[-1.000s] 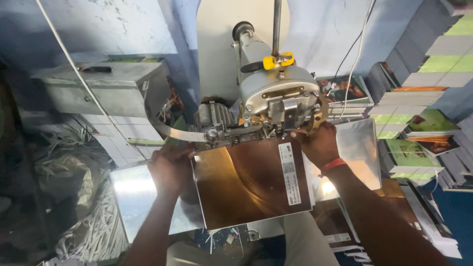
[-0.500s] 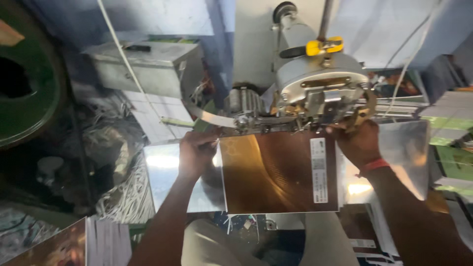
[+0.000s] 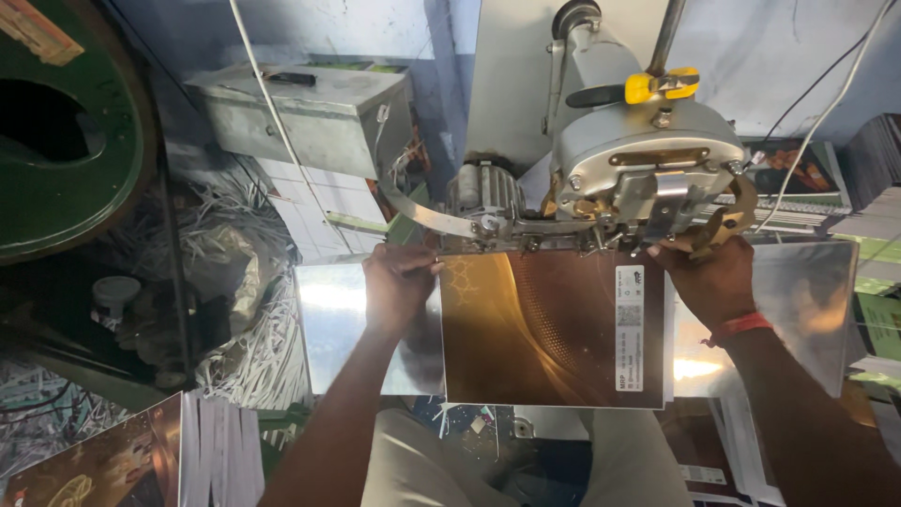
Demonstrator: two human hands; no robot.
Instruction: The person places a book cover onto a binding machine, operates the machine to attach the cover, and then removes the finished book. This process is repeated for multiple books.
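Observation:
A glossy brown-and-gold booklet [image 3: 549, 329] lies on a shiny metal table [image 3: 328, 319] with its top edge under the head of a grey stitching machine [image 3: 648, 169]. My left hand [image 3: 399, 286] grips the booklet's upper left corner, fingers curled over the edge. My right hand [image 3: 709, 277], with a red band at the wrist, holds the upper right corner just below the machine head. A white label strip runs down the booklet's right side.
A grey metal box [image 3: 310, 117] stands at the back left, above a heap of paper trimmings [image 3: 244, 310]. A large green wheel [image 3: 66, 131] fills the far left. Stacked booklets [image 3: 141, 451] sit at bottom left, more printed stacks [image 3: 868, 169] at right.
The view has swung left and closer. Both hands keep hold of the booklet under the machine head; the booklet sits slightly further right in view.

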